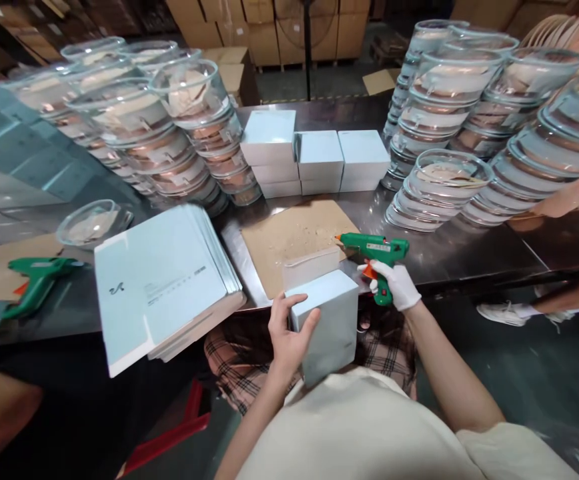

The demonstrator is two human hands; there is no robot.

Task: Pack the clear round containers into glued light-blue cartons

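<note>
My left hand [289, 333] grips a pale blue box [330, 330] by its left side, thumb on the near face and fingers on the top edge. The box stands upright close to my body, with a flap [312, 268] raised at its far side. My right hand [397, 285], in a white glove, is closed around the handle of a green glue gun [377, 248] with an orange trigger. The gun's orange tip points left, above the brown cardboard sheet [289, 233] and beyond the box.
Flat pale blue box blanks [154, 273] are stacked at left. Another green glue gun [39, 277] lies farther left. Several finished-looking boxes [317, 157] stand at the back. Stacked clear containers [149, 127] rise at left, more clear containers [439, 180] at right. A person's shoe [504, 312] shows at right.
</note>
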